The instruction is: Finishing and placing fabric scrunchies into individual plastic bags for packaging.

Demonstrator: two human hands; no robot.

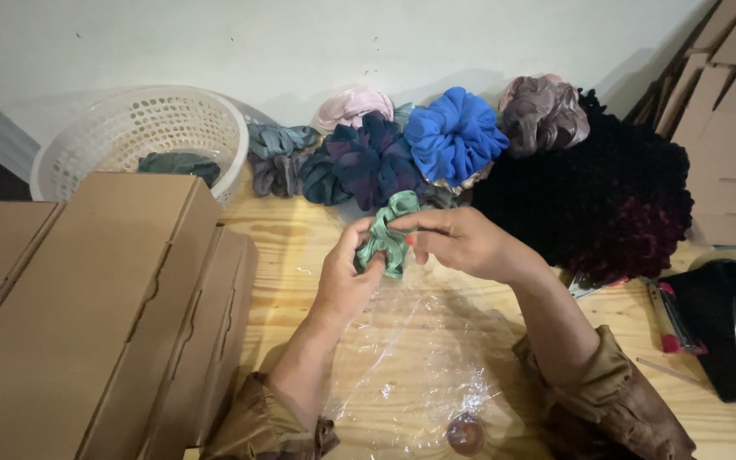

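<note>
Broadly, a pale wooden table point(296, 234) fills the view, set against a plain light wall. On its left side stand plain brown cardboard boxes point(87, 315), the biggest things in sight, stacked close side by side. More flat cardboard point(730, 111) leans at the far right. Next in bulk is a heap of black and dark red scrunchies point(606, 204) at the back right, touching a row of others along the wall: a bright blue scrunchie point(456, 136), a dark navy and purple one point(372, 162), a mauve-brown one point(545, 112), a pale pink one point(353, 106) and grey-teal ones point(278, 158). At the back left sits a white perforated plastic basket point(142, 132) with a dark green piece of fabric inside. A black tape dispenser point(726, 328) rests at the right edge. A sheet of clear plastic film point(419, 358) lies on the table just below the hands, with a small brown round thing point(466, 434) on it at the bottom edge. Above the film, both hands meet around a small green scrunchie point(388, 234), held up off the table in front of the row. The left hand point(347, 281) has its fingers curled around the scrunchie's lower left side, gripping it. The right hand point(462, 243) pinches the scrunchie's upper right part between thumb and fingertips, fingers close together.
</note>
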